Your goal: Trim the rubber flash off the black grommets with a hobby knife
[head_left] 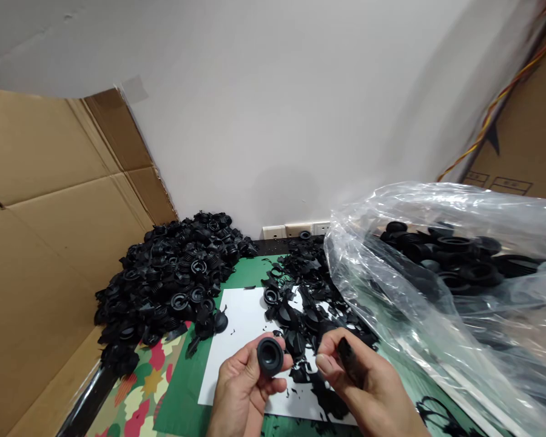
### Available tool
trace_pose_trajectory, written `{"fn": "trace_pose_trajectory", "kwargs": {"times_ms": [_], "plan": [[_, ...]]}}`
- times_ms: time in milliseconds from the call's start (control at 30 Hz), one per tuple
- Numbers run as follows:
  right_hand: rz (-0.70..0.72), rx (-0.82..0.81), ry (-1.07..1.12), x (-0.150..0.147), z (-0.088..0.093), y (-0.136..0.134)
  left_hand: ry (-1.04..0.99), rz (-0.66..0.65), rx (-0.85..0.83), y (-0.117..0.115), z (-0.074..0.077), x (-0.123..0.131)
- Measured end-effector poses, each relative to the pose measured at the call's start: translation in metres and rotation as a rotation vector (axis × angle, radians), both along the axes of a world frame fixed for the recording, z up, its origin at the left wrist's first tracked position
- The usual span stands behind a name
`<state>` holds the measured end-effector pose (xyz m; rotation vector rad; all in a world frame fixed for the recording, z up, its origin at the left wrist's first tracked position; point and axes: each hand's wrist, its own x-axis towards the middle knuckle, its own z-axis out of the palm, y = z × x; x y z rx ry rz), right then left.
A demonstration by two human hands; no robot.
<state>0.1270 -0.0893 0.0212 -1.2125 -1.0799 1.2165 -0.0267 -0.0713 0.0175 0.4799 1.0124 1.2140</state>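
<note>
My left hand (248,382) is closed around a round black rubber part (270,357), cup-shaped with a ringed hollow that faces me. Just to its right, apart from that part, my right hand (359,379) has thumb and forefinger pinched together. A dark, narrow object (349,362) lies across the right hand's fingers; its kind is unclear. Below both hands is a white sheet (236,315) on a green board (182,394). Thin black rubber scraps (309,267) cover the sheet's right side, with some round parts among them.
At left, a big heap of untrimmed black rubber parts (177,267) leans near a cardboard panel (50,243). A clear plastic bag (359,261) with more round black parts (455,255) stands at right. Wall sockets (298,230) sit behind, and a patterned cloth (150,370) lies front left.
</note>
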Motion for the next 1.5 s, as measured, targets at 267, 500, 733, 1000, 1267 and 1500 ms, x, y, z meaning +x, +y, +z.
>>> {"fn": "trace_pose_trajectory", "kwargs": {"times_ms": [267,500,733,1000,1267,1500], "plan": [[-0.001,0.007,0.006,-0.003,-0.006,0.003,-0.011,0.0,0.003,0.001,-0.005,0.0],[0.189,0.327,-0.335,0.001,-0.008,0.004,-0.006,-0.002,0.013,0.001,-0.007,0.002],[0.124,0.536,-0.966,-0.019,-0.027,0.01,-0.047,-0.087,0.065,0.0,-0.007,0.003],[0.136,0.609,-0.963,-0.026,-0.033,0.014,0.02,-0.142,0.013,0.0,-0.006,0.003],[0.084,0.112,-0.074,-0.012,-0.009,0.009,-0.001,-0.032,-0.004,0.005,-0.006,0.001],[0.021,-0.071,0.085,-0.006,-0.01,0.015,0.096,-0.013,0.063,0.002,-0.008,0.002]]}}
